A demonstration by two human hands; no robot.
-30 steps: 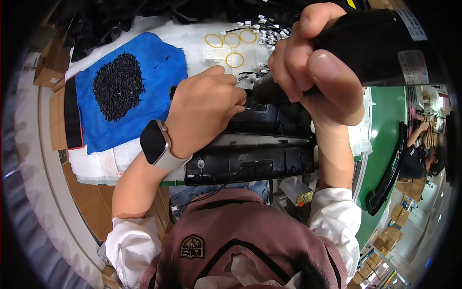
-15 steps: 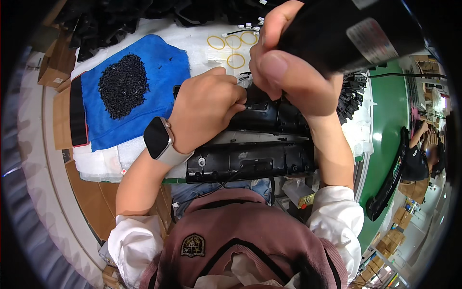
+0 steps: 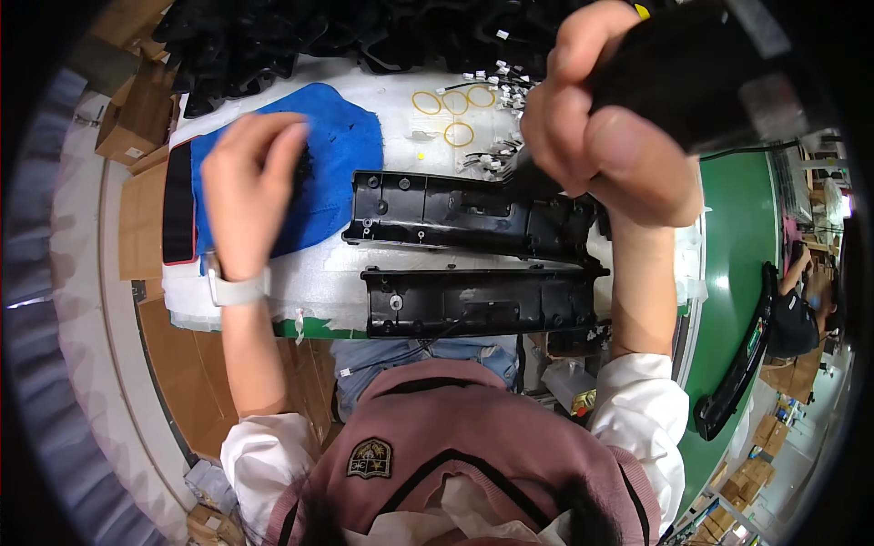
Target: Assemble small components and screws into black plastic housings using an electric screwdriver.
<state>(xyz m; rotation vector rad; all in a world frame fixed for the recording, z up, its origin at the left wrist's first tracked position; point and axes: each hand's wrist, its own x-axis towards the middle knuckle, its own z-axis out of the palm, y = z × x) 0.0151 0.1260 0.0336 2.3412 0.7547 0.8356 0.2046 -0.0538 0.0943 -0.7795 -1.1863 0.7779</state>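
Note:
My right hand (image 3: 605, 127) grips a black power screwdriver (image 3: 701, 73), whose tip points down at the right end of the far black plastic housing (image 3: 464, 214). A second black housing (image 3: 482, 300) lies just nearer to me. My left hand (image 3: 246, 191), with a white watch on the wrist, reaches over the blue cloth (image 3: 332, 164), fingers bent down where the pile of small black screws lies; the screws are mostly hidden under it.
Yellow rubber rings (image 3: 455, 114) and small white connectors (image 3: 501, 82) lie on the white foam pad (image 3: 273, 291). Black parts are heaped at the back (image 3: 300, 36). Cardboard boxes (image 3: 137, 118) stand left. A green belt (image 3: 728, 255) runs on the right, with another person (image 3: 801, 309) beyond.
My left hand has left the far housing and moved left onto the blue cloth, uncovering both housings. The right hand with the screwdriver has shifted slightly.

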